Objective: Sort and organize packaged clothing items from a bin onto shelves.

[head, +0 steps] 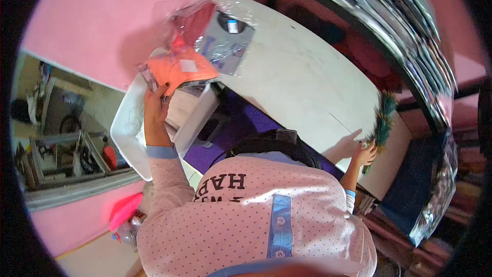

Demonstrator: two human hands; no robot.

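My left hand (pixel 158 100) grips an orange folded item with a white label (pixel 180 67), held over a white plastic container (pixel 132 123). Next to it, at the table's far left end, lie a red item in clear wrap (pixel 194 23) and a grey printed item in clear plastic (pixel 226 42) with a blue and white tag. My right hand (pixel 364 153) is closed around the lower end of a bushy green duster-like object (pixel 384 119), near the right end of the white table (pixel 300 61). What fibre it is made of cannot be told.
A rack with a long row of plastic-wrapped items (pixel 407 27) curves along the top and right. Pink wall (pixel 88 23) and a window-like opening (pixel 69 123) are on the left. A bright pink item (pixel 125 209) and clear plastic bottles (pixel 128 232) sit at the lower left.
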